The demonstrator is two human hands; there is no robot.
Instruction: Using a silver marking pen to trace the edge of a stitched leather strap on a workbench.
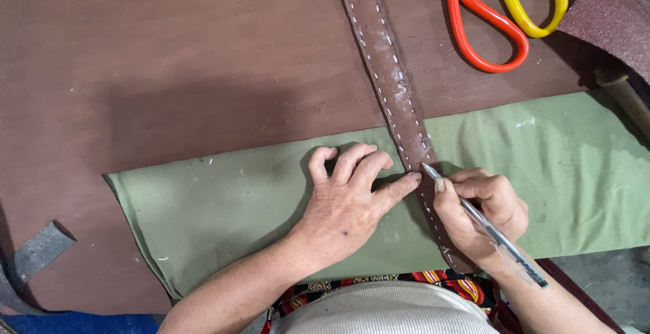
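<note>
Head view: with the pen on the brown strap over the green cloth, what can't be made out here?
- Brown strap: far end cut by the top edge; near end hidden under the right hand.
- Pen: any mark at its tip is too small to tell.
- Scissors: blades cut off by the top edge.
- Green cloth: right end runs off frame; part hidden under the left hand.
- Sandpaper-like sheet: cut by the right edge.
</note>
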